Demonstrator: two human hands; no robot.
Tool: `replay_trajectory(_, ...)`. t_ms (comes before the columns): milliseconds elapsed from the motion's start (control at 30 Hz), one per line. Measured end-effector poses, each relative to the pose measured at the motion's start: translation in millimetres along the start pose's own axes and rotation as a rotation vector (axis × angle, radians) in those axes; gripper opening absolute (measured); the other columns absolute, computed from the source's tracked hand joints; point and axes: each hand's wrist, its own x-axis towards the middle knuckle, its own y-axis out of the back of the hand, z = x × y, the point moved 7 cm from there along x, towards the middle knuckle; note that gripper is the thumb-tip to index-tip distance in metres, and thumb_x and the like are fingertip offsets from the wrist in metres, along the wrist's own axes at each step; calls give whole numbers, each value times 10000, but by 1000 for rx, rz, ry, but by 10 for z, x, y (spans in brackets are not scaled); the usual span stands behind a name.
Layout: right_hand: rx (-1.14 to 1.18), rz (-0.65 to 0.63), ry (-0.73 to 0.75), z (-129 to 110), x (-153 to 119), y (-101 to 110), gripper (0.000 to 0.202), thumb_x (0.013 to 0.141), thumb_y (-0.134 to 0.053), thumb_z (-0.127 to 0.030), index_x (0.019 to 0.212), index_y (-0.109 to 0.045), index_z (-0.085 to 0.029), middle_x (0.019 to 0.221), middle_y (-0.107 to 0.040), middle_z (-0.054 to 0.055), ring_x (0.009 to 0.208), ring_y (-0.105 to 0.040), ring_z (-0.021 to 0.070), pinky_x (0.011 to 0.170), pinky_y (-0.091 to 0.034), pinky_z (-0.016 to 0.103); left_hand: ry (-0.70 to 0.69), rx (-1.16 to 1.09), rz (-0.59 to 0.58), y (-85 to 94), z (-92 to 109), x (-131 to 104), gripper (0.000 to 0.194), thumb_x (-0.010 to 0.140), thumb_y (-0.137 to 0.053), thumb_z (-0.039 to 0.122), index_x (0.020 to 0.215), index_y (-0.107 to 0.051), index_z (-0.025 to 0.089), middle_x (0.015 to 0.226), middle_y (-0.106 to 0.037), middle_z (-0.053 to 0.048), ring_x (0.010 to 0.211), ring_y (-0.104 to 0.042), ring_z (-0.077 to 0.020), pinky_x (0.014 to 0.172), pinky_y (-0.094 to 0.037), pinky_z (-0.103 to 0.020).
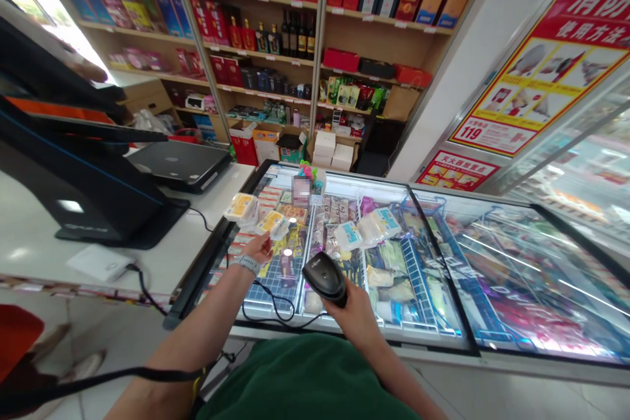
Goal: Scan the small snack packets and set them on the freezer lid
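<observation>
My right hand [358,315] is wrapped around the handle of a black barcode scanner [323,275], its head tilted up and to the left above the glass. My left hand [258,251], with a watch on the wrist, has its fingers bent at the near edge of a clear plastic pack with a yellow label [273,223]. Beside it on the left lie more yellow-labelled packs [242,207]. Farther right, packs with blue labels [386,220] rest on the glass, one [348,235] slightly apart. The scanner's black cable [280,315] loops over the near side of the glass.
Beneath the glass top of the chest freezer [433,230] are bagged foods in wire baskets. A checkout terminal [98,190], a black flat device [180,163] and a white box [98,262] stand on the left counter. Shelves of boxes and bottles [298,33] line the back.
</observation>
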Motion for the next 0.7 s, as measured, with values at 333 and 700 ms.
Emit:
replay_trajectory(333,24,-32,2,-14,6,-59,235,743,-652,-216,973,-668,-167,856,-727,55,797,-681,218,700,-483,260,12,12,102,39,-10,97,233,769,-705,179,696,-484,169,582,-514,60,465,-471,-62,537,-352,-227)
replay_trajectory(700,2,-5,-10,73,-28,30,213,737,-676,-217,944,-659,-167,869,-724,58,829,-683,229,698,-463,256,-2,202,-14,-100,-378,-60,260,664,-795,278,753,-572,177,703,-624,9,623,-573,-127,647,-377,-288)
